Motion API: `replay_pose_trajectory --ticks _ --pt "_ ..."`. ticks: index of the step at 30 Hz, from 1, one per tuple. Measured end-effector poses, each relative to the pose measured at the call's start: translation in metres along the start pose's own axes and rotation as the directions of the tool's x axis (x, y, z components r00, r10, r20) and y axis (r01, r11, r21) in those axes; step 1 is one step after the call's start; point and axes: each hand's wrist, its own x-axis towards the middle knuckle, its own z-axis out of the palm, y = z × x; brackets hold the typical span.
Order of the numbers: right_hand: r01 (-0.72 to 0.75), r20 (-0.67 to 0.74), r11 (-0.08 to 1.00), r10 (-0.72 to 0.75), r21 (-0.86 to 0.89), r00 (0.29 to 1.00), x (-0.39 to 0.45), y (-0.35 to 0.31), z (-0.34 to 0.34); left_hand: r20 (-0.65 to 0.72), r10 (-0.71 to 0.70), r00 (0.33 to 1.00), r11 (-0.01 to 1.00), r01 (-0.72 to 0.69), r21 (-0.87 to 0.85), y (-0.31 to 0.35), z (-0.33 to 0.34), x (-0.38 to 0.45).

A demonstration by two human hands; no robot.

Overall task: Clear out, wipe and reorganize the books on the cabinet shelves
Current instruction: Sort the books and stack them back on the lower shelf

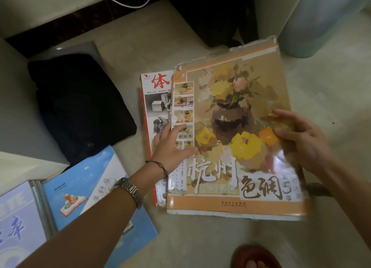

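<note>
Resting left hand [170,147] flat, art book [236,139], maybe pressing

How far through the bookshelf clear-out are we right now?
Clearing looks well under way: blue books and a red-edged sketch book already lie on the floor. In hand: the left hand and right hand rest on the flower-painting book atop that pile. No shelves or cloth show, so wiping and reshelving appear left.
</note>
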Motion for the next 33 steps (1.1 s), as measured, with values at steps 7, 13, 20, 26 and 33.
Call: replay_pose_trajectory --ticks 7,13,20,26,33 --pt "-0.075 0.017 0.997 0.074 0.028 0.997 -0.015 0.006 -0.018 0.052 0.018 0.998 0.991 -0.011 -0.131 0.011 0.005 0.003" --pt "-0.144 -0.04 0.989 0.146 0.04 0.988 -0.021 0.015 -0.034 0.071 -0.003 0.997 0.968 0.021 -0.249 0.018 0.008 0.008" --pt "-0.191 -0.101 0.981 0.194 0.035 0.976 -0.01 0.041 -0.03 0.031 -0.006 1.0 0.946 0.016 -0.324 0.024 0.011 0.011" --pt "-0.202 -0.077 0.979 0.2 -0.016 0.977 -0.006 0.055 -0.028 -0.019 -0.016 1.0 0.93 0.008 -0.368 0.026 0.013 0.014" --pt "-0.195 -0.18 0.98 0.186 -0.037 0.966 -0.006 0.061 -0.028 -0.052 -0.082 0.995 0.871 0.046 -0.49 0.026 0.014 0.017"
